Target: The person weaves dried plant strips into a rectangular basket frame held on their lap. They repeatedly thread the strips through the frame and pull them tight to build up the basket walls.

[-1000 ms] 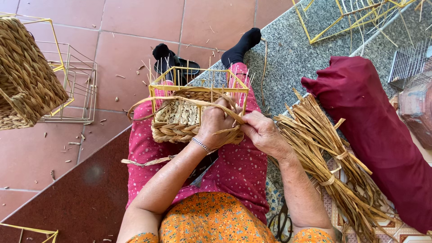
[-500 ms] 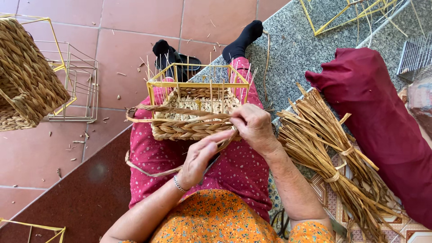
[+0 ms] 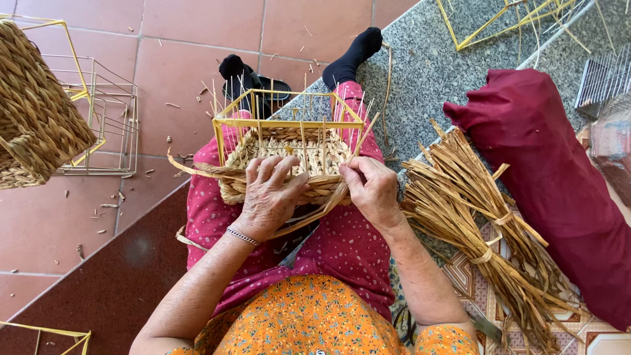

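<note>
While one half-woven basket (image 3: 289, 158) on a yellow wire frame rests on the person's lap, the head view shows two hands at its near rim. Left hand (image 3: 269, 194): fingers curled over the woven edge, pressing it. Right hand (image 3: 371, 190): closed, pinching one straw strand (image 3: 328, 204) against the rim. One tied straw bundle (image 3: 480, 223) lies right; one finished basket (image 3: 33, 112) far left.

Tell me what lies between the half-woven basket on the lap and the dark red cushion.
In the head view, a tied bundle of straw strands lies on the floor between the half-woven basket and the dark red cushion; the right hand is there too.
</note>
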